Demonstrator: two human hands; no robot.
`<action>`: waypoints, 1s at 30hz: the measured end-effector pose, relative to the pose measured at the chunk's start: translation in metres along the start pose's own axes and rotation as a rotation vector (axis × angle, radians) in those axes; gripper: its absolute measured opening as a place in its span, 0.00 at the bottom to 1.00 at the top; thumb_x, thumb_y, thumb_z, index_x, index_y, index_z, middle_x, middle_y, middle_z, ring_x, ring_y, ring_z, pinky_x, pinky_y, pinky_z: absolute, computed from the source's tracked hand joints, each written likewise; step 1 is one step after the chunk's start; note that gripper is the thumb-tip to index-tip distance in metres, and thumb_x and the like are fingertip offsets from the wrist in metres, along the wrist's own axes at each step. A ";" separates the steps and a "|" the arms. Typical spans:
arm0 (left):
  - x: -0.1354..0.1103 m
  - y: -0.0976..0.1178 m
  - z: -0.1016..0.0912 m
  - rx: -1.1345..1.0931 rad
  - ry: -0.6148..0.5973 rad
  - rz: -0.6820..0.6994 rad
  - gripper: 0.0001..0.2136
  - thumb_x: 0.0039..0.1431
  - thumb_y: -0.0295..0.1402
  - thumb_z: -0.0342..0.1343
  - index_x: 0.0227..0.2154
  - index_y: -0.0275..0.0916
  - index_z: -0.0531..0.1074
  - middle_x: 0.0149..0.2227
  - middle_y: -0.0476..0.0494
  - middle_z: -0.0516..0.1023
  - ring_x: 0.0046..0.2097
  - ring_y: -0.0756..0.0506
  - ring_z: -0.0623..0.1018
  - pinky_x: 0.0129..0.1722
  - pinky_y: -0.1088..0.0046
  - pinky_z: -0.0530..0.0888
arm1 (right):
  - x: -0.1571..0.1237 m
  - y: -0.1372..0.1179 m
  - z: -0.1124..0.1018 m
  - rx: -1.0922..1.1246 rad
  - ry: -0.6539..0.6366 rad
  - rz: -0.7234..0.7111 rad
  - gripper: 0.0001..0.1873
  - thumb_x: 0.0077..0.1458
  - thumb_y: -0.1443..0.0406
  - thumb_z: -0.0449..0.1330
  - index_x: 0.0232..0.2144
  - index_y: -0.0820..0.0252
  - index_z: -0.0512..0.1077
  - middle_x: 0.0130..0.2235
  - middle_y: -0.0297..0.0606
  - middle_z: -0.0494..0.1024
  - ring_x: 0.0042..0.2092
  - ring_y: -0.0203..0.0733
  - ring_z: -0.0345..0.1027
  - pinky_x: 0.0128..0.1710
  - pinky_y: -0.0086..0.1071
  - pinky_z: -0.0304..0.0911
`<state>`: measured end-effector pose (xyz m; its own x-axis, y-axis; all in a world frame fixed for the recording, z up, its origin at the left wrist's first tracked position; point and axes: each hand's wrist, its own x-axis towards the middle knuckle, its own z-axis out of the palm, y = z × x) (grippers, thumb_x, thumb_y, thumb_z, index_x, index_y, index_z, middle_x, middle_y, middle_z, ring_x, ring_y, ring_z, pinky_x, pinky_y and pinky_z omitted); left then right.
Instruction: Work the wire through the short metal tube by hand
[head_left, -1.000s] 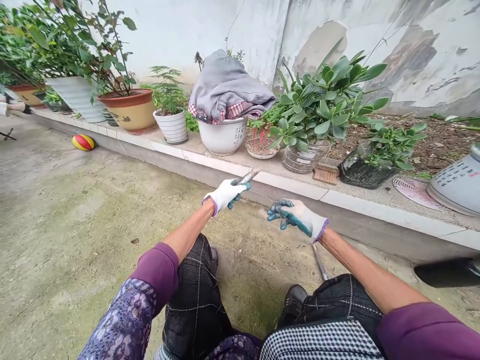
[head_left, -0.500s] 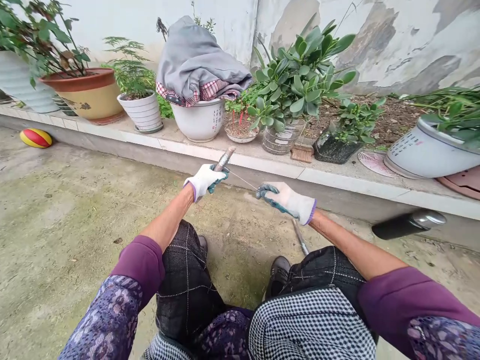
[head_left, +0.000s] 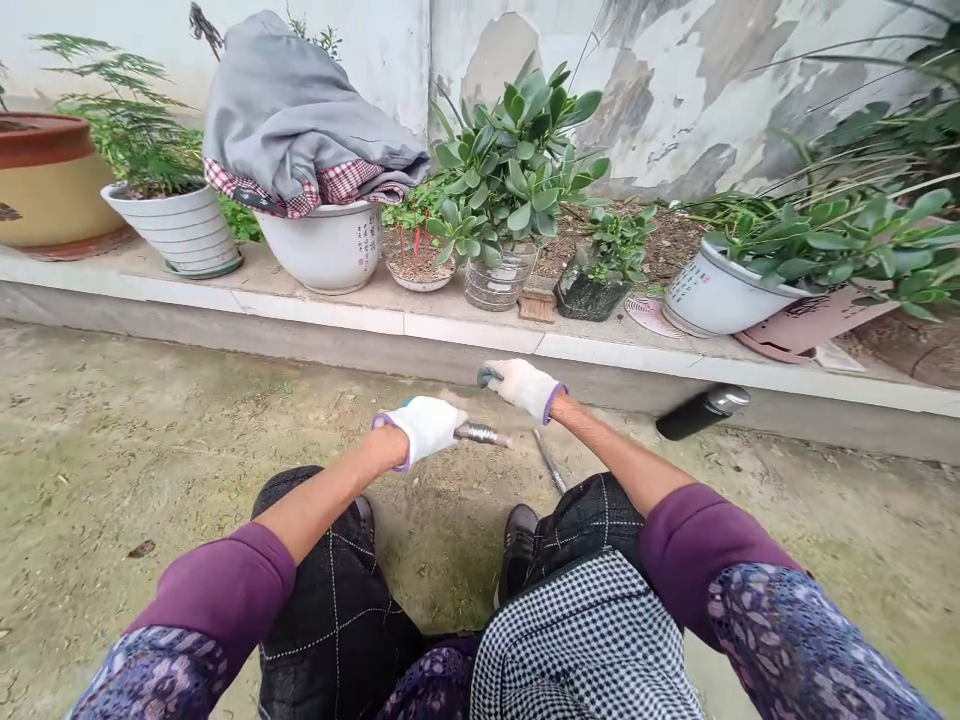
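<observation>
My left hand (head_left: 424, 426), in a white glove, is closed round a short metal rod wound with wire (head_left: 482, 434), which points to the right. My right hand (head_left: 523, 384), gloved the same, is closed just above and right of the rod's tip; whether it holds the thin wire I cannot make out. A thin metal bar (head_left: 550, 462) lies on the ground under my right wrist. I sit low with my knees and dark shoes (head_left: 519, 534) below the hands.
A tiled ledge (head_left: 465, 328) runs across in front, carrying potted plants, a white pot (head_left: 328, 248) draped with grey cloth (head_left: 300, 105), and a leafy succulent (head_left: 514, 175). A black flask (head_left: 701, 412) lies on the concrete ground by the ledge at right.
The view has swung to the right. My left hand has lowered and turned the rod from pointing up to pointing right. My right hand has moved closer, above the rod's tip.
</observation>
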<state>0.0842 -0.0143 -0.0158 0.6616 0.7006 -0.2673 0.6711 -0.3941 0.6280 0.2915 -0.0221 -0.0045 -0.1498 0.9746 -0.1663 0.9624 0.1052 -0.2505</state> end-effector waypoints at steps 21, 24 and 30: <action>0.003 -0.014 -0.032 0.804 0.036 -0.012 0.15 0.65 0.26 0.47 0.46 0.32 0.78 0.39 0.26 0.81 0.47 0.32 0.81 0.45 0.60 0.72 | -0.034 -0.053 -0.002 1.063 -0.189 -0.032 0.11 0.49 0.62 0.64 0.34 0.65 0.72 0.34 0.47 0.81 0.30 0.39 0.75 0.16 0.22 0.61; -0.002 -0.005 -0.024 0.830 -0.044 0.058 0.13 0.63 0.23 0.48 0.43 0.31 0.78 0.39 0.25 0.81 0.47 0.32 0.81 0.45 0.60 0.72 | -0.020 -0.037 0.000 1.012 -0.162 0.029 0.12 0.51 0.63 0.61 0.36 0.66 0.74 0.29 0.42 0.79 0.22 0.33 0.67 0.15 0.22 0.57; 0.001 -0.002 -0.021 0.666 -0.025 0.133 0.13 0.64 0.31 0.51 0.44 0.39 0.78 0.37 0.33 0.81 0.43 0.35 0.81 0.44 0.63 0.71 | 0.016 -0.007 0.014 0.473 -0.019 0.137 0.15 0.51 0.71 0.54 0.38 0.65 0.78 0.27 0.33 0.76 0.22 0.28 0.60 0.21 0.20 0.55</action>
<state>0.0766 -0.0001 -0.0022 0.7552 0.6097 -0.2406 0.6407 -0.7641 0.0751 0.2794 -0.0104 -0.0182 -0.0376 0.9691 -0.2438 0.7660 -0.1287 -0.6298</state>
